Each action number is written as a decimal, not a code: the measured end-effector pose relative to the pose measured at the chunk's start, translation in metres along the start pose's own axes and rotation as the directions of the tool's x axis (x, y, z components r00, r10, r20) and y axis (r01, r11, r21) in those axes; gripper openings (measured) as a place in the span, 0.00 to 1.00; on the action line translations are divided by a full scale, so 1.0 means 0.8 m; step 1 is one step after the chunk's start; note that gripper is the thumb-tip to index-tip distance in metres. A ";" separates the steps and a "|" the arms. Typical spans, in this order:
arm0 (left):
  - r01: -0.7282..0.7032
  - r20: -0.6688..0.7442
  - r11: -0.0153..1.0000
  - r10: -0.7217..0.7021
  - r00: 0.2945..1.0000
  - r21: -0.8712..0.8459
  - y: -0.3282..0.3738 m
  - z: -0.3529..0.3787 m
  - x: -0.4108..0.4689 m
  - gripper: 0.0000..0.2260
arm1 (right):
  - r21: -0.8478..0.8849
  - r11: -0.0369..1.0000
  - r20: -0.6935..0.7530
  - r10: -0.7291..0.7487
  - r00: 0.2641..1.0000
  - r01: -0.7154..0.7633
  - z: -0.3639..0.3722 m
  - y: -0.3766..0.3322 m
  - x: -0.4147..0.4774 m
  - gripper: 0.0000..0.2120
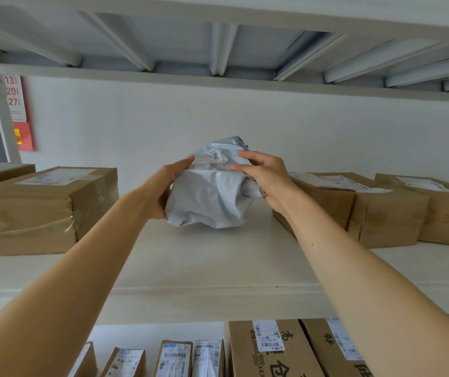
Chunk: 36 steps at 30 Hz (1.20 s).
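Note:
A crumpled grey plastic mailer bag (212,197) with a white label on top stands on the white shelf board (217,257), in the gap between cardboard boxes. My left hand (167,183) holds its left side, thumb on top near the label and fingers under the bag. My right hand (265,175) grips its right side, fingers curled over the top. Both forearms reach up from the bottom corners of the view.
A taped cardboard box (46,210) stands left of the bag; several boxes (359,208) stand to its right. The shelf above (223,50) hangs overhead. More labelled boxes (269,349) sit on the shelf below. A red calendar (18,112) hangs on the back wall.

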<state>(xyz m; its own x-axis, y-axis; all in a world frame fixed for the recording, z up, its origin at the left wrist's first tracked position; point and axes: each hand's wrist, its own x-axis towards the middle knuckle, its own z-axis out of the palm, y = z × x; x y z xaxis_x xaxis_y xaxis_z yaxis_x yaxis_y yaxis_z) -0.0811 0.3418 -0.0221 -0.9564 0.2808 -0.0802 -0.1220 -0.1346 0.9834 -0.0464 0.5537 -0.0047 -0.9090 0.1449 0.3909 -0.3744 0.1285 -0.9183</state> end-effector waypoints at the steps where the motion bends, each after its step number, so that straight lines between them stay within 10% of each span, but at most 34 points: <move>1: -0.002 -0.008 1.000 0.002 1.000 -0.001 0.002 0.001 -0.002 0.26 | 0.062 0.998 -0.019 0.009 1.000 -0.008 0.004 0.004 0.001 0.28; 11: -0.291 -0.074 0.957 0.291 0.954 0.018 -0.011 0.002 0.012 0.11 | 0.216 0.976 -0.021 0.033 0.999 -0.028 0.021 0.024 0.011 0.05; 15: -0.359 -0.089 0.930 0.365 0.927 0.077 -0.021 -0.003 0.025 0.33 | 0.141 0.990 -0.080 -0.014 0.997 0.025 0.023 0.033 0.018 0.03; 25: -0.423 -0.110 0.902 0.430 0.896 0.085 -0.020 -0.022 0.027 0.58 | 0.195 0.977 0.015 -0.096 0.995 0.092 0.022 0.041 0.016 0.14; 31: -0.463 -0.037 0.822 0.502 0.864 0.330 -0.030 -0.029 0.023 0.36 | 0.099 0.984 0.022 -0.152 0.988 0.149 0.023 0.047 0.012 0.20; 36: -0.518 -0.017 0.781 0.558 0.830 0.350 -0.040 -0.038 0.028 0.49 | 0.065 0.987 0.010 -0.150 0.989 0.149 0.022 0.051 0.007 0.23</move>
<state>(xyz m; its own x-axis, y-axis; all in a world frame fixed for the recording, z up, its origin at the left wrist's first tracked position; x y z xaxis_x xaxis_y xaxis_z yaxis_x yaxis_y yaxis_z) -0.1070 0.3236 -0.0602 -0.8661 0.1422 0.4793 0.4928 0.0818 0.8663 -0.0699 0.5421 -0.0410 -0.8442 0.1143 0.5237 -0.5170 0.0844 -0.8518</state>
